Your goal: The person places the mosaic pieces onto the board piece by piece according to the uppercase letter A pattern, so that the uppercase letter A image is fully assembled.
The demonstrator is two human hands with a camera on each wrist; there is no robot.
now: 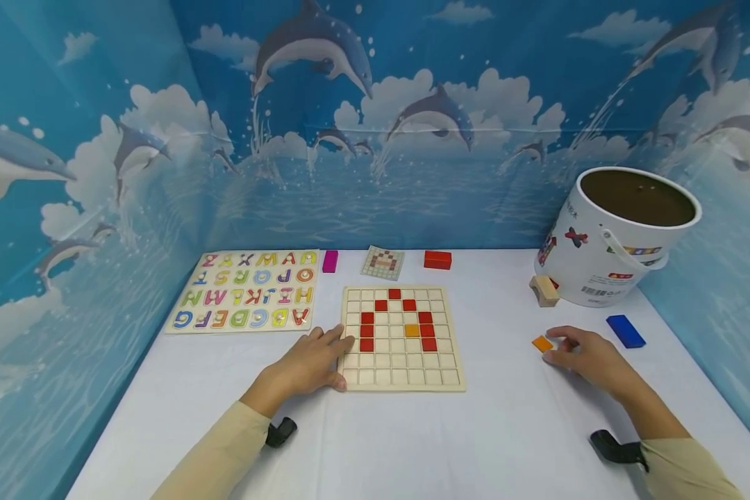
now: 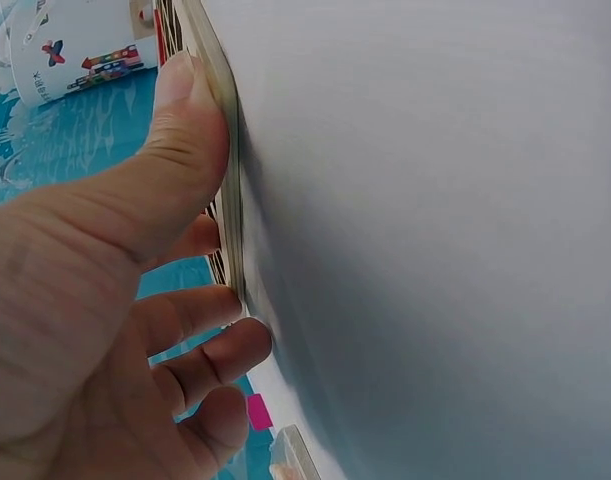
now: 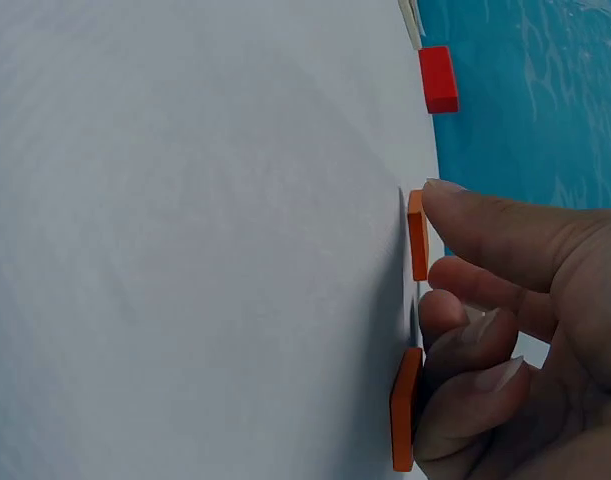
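At the middle of the table lies a square wooden grid board [image 1: 400, 378], with red tiles [image 1: 394, 294] set in an arch and one orange tile [image 1: 412, 330] inside it. My left hand [image 1: 312, 361] rests on the board's left edge, thumb by the near corner, fingers loosely extended. Off to the right, my right hand [image 1: 584, 357] pinches a loose orange tile [image 1: 542, 344] between thumb and index finger. A second orange block [image 3: 405, 410] shows beside the curled lower fingers in the right wrist view; in the head view the hand hides it.
Left of the board sits an alphabet puzzle [image 1: 244, 292]. Behind are a magenta block [image 1: 330, 262], a small pattern card [image 1: 382, 263] and a red block [image 1: 437, 260]. A white bucket [image 1: 600, 257], a wooden arch block [image 1: 544, 291] and a blue block [image 1: 626, 332] stand right.
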